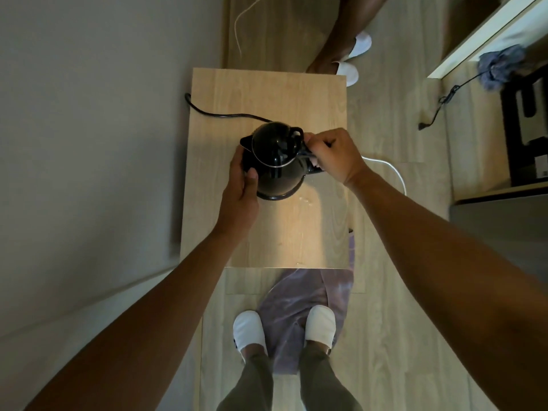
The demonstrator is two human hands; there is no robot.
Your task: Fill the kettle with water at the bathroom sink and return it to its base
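A black kettle [274, 157] stands on a low wooden table [267, 232], with its lid swung up and its spout pointing left. Under it a dark round base [277, 197] shows along the near edge, though I cannot tell if the kettle is fully seated. My left hand [241, 185] cups the kettle's left side, thumb on the body. My right hand [333, 155] is closed around the handle on the right side. A black power cord [213, 112] runs from behind the kettle off the table's left edge.
A few water drops [307, 200] lie on the table right of the base. A purple towel [299, 315] is on the floor under my white slippers. Another person's legs and slippers [347, 60] stand beyond the table. The wall is at left, shelving at right.
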